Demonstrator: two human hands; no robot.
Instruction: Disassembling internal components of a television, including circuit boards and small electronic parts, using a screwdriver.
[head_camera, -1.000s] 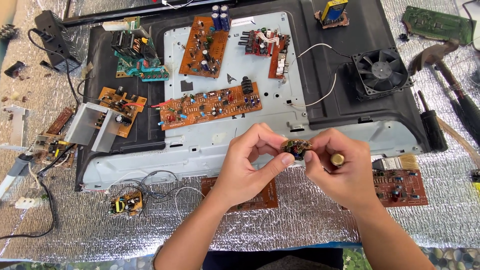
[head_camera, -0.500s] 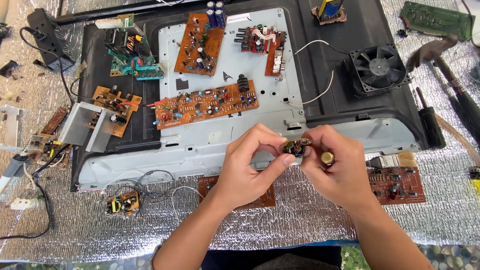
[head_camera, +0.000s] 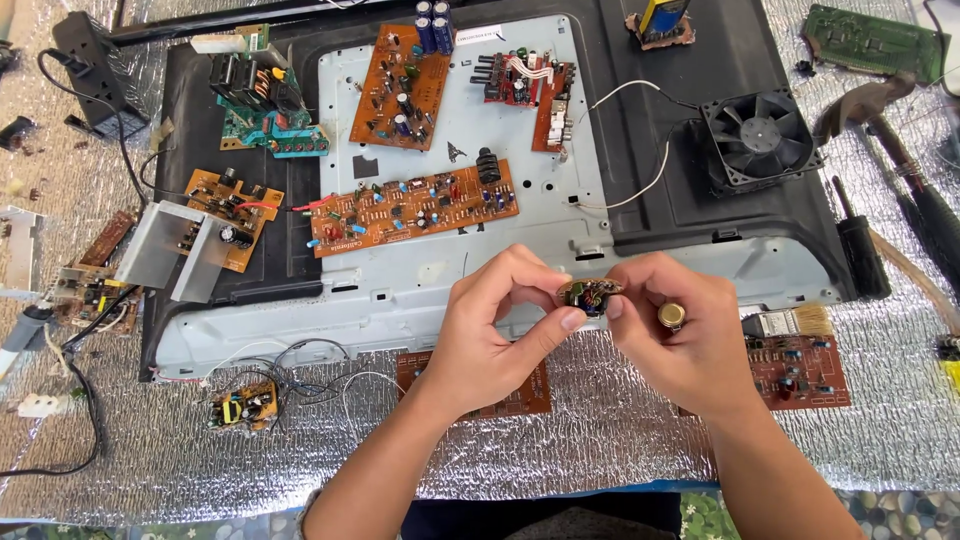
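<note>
- While both hands meet over the near edge of the pale metal chassis plate (head_camera: 480, 110), the left hand (head_camera: 490, 335) and the right hand (head_camera: 690, 340) share one small round circuit board (head_camera: 588, 294); it sits between them, just above the plate's near rim.
- Left thumb and forefinger are closed on the small board's left edge, thumb (head_camera: 555, 328) underneath; the other left fingers curl loosely toward the palm.
- Right fingertips pinch the small board's right edge; the remaining right fingers are folded, and a brass-coloured cap (head_camera: 671, 315) shows among them, though how it is held cannot be told.
- On the plate, just far of the hands, lies a long orange circuit board (head_camera: 415, 207); further off stand a tall brown board with blue capacitors (head_camera: 405, 85) and a red board with white wires (head_camera: 525, 85).
- At the left, on the black panel, lie a green board with a transformer (head_camera: 262, 100) and an orange board (head_camera: 232, 205) beside a bent aluminium heat sink (head_camera: 165, 250).
- At the right, a black cooling fan (head_camera: 760, 135) rests on the black panel; white wires run from it toward the plate.
- Near the right wrist lie a red-brown board (head_camera: 800, 370) and a small paintbrush (head_camera: 790, 322); partly under the left forearm lies another brown board (head_camera: 520, 395).
- Everything rests on a silver quilted foil sheet (head_camera: 150, 470); a small yellow-cored board with loose wires (head_camera: 245, 405) lies on it at the near left.
</note>
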